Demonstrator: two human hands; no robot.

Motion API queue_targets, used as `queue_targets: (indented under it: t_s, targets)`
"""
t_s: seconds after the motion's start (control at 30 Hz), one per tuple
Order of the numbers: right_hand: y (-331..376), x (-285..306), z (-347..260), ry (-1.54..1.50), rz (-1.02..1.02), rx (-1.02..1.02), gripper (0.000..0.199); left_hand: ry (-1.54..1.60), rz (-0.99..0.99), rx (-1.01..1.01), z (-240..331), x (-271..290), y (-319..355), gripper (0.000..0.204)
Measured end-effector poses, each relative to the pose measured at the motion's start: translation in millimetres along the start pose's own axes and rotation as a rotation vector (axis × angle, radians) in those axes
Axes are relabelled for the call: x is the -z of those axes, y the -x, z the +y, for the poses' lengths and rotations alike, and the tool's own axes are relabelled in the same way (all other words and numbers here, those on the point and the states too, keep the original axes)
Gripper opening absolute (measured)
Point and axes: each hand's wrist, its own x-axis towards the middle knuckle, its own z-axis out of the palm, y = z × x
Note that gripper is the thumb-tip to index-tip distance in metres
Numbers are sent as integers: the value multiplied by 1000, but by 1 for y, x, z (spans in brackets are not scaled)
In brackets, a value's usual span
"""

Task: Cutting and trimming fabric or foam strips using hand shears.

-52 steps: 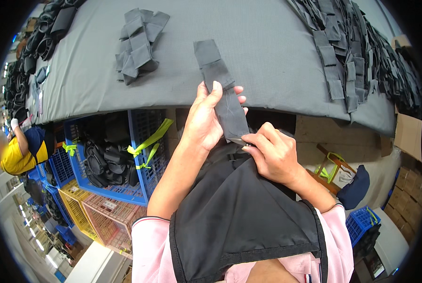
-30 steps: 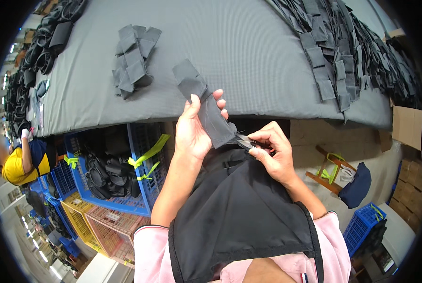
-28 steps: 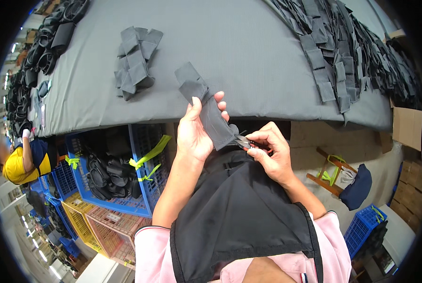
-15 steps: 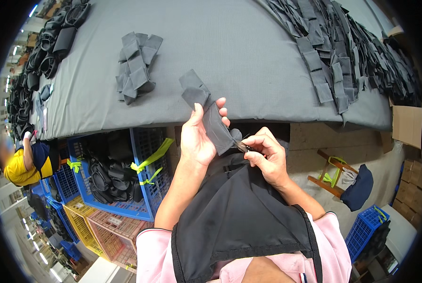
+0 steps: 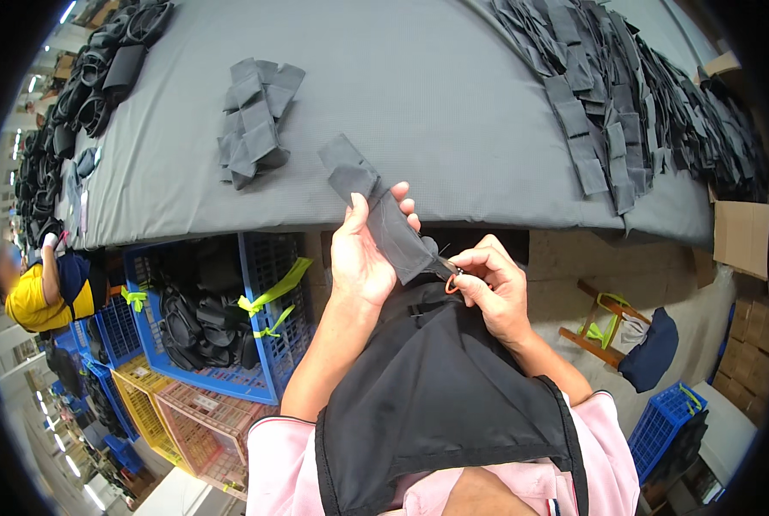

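My left hand is closed on a dark grey fabric strip, thumb on one face and fingers behind it. The strip's folded upper end sticks out above the thumb toward the table, and its lower corner hangs over my black apron. My right hand pinches a small pair of thread snips, an orange ring showing at my fingers. The metal blades point left at the strip's lower right corner; whether they touch the cloth I cannot tell. Farther left on the table lies a small pile of similar grey strips.
The table has a grey cloth cover. Many grey strips are heaped at its right, black padded pieces along its left. Below stand a blue crate of black items and a pink crate. A wooden stool is at right; a person in yellow, far left.
The snips have tilted in my right hand, so the orange ring now shows. The strip's upper end has shifted slightly left and down, with both hands close to where they were.
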Motion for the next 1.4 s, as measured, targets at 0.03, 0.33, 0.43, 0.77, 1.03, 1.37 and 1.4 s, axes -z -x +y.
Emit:
queue_targets:
  t_s: [0.03, 0.33, 0.43, 0.77, 1.03, 1.37, 1.4]
  targets:
    - [1, 2, 1, -28, 21, -17, 16, 2, -1, -3, 0, 1, -1, 33]
    - [-20, 13, -24, 199, 58, 89, 25, -349, -59, -36, -2, -8, 7, 55]
    - [-34, 5, -21, 514, -17, 162, 35, -410, -21, -42, -6, -10, 8, 49]
    - [-13, -4, -10, 868, -283, 570, 28, -406, 11, -86, 0, -14, 0, 35]
    - [-11, 3, -35, 662, -422, 106, 40, -634, 1, -280, -1, -26, 6, 37]
    - [-20, 6, -29, 1119, -31, 574, 36, -647, -7, -254, -4, -30, 9, 38]
    - [-20, 6, -29, 1119, -32, 574, 36, -648, -8, -257, -5, -30, 8, 39]
